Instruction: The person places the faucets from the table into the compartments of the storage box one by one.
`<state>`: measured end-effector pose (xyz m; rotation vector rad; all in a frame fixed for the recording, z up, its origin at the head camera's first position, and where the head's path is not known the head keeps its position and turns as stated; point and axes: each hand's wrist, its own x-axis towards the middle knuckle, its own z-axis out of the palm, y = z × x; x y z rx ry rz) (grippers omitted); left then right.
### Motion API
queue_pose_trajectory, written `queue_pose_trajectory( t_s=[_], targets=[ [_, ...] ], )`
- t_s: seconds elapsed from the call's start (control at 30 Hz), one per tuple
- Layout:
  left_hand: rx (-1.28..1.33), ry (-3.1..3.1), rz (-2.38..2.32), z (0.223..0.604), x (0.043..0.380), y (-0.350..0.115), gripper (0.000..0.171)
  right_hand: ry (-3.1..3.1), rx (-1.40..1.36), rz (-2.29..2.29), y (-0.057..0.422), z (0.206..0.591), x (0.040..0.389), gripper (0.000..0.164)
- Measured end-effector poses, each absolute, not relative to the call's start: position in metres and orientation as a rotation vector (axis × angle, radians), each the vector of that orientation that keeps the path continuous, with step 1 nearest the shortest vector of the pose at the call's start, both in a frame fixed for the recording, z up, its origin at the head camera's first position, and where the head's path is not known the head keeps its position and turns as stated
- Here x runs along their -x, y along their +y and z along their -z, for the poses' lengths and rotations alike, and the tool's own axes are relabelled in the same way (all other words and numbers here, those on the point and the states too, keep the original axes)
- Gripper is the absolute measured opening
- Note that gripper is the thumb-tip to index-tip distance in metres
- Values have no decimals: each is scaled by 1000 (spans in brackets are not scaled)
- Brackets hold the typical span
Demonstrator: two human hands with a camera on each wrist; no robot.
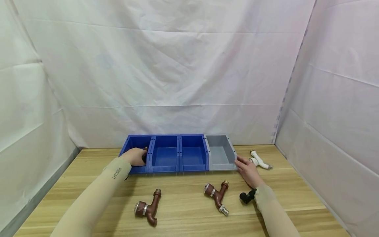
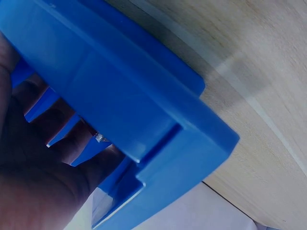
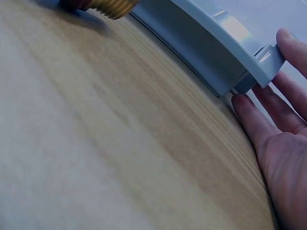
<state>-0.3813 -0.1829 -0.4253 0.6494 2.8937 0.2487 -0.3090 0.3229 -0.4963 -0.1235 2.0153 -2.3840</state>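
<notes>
My left hand (image 1: 134, 157) reaches into the leftmost blue bin (image 1: 125, 144). In the left wrist view, its fingers (image 2: 72, 141) go behind the bin's front wall, which hides their tips. A small brown-and-silver part (image 2: 99, 137) shows between them, and a dark piece (image 1: 144, 158) lies against the hand in the head view; I cannot tell whether it is gripped. At the row's other end, my right hand (image 1: 248, 169) holds the front corner of the grey bin (image 1: 232, 148), thumb (image 3: 290, 45) at the rim and fingers below and outside.
Two more blue bins (image 1: 164, 169) join the row. Two brown taps (image 1: 152, 209) (image 1: 218, 197) lie on the wooden table (image 1: 183, 220) in front. A white tap (image 1: 260, 161) lies right of the grey bin. Beside my right wrist is a black elbow-shaped piece (image 1: 247, 197). White cloth (image 1: 189, 82) hangs behind.
</notes>
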Motion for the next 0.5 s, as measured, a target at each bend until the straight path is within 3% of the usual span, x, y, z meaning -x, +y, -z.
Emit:
queue_pose_trajectory(
  t_s=[0.5],
  targets=[
    [-667,2897,-263,422,377,-182,52,1991,125,2412,325,499,312,59]
  ],
)
